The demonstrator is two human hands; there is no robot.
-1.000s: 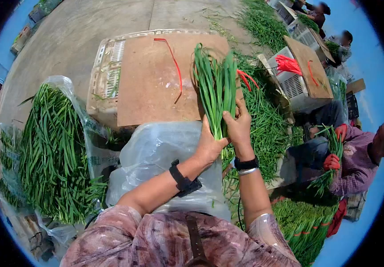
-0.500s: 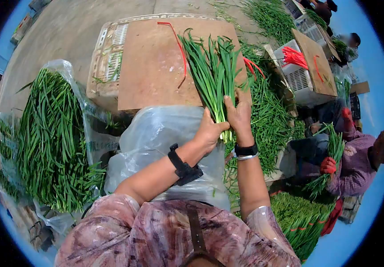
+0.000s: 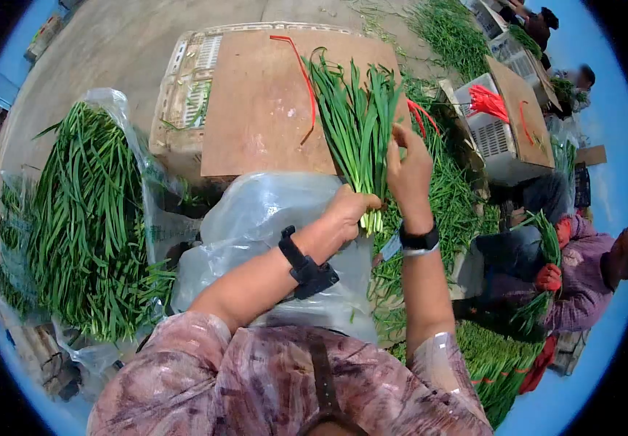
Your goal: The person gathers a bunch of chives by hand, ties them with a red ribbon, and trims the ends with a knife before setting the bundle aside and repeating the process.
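Observation:
A bunch of garlic chives (image 3: 357, 123) lies on the brown board (image 3: 256, 109), leaf tips pointing away from me and pale stem ends toward me. My left hand (image 3: 350, 211) is closed around it near the stem ends. Beside the bunch's right edge, my right hand (image 3: 411, 174) has its fingers curled toward the thumb; whatever it pinches, if anything, is too small to make out. One red tie strip (image 3: 307, 80) rests on the board left of the leaves. More red strips (image 3: 421, 116) show at the board's right edge.
Clear plastic sheeting (image 3: 270, 218) covers my lap. To the left stands a large plastic-wrapped heap of chives (image 3: 85, 225); loose chives (image 3: 441, 189) lie on the right. A white crate (image 3: 485, 131) holds red strips. Nearby, a co-worker (image 3: 576, 276) in red gloves holds chives.
My right hand has come off the stems and moved up along the bunch's right side, fingers now curled. My left hand keeps its grip. The co-worker's gloved hands have shifted on their chives.

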